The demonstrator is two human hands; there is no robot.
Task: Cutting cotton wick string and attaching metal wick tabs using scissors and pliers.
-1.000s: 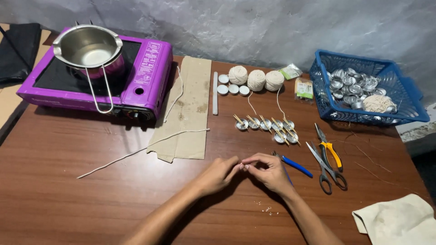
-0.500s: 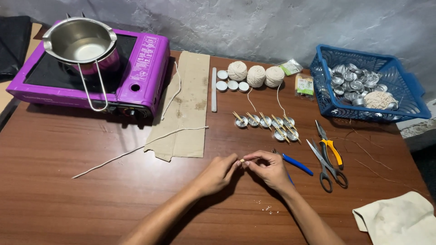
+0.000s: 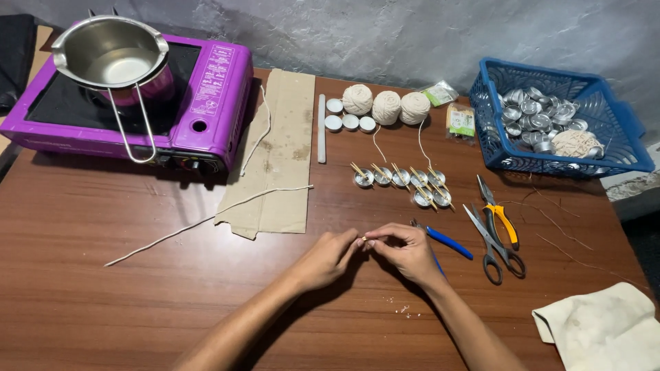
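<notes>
Wooden table point(image 3: 103, 302): left hand point(image 3: 323, 260) and right hand point(image 3: 405, 251) meet, fingertips pinched shut on a tiny wick piece point(image 3: 363, 239); it could easily slip and drop.

Head view, steeply down, close

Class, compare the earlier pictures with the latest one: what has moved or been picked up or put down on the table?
Nothing on the table visibly changed. The left hand and right hand stay pinched together over a tiny piece between the fingertips. The scissors, tealight cups and purple stove lie as before.
</notes>
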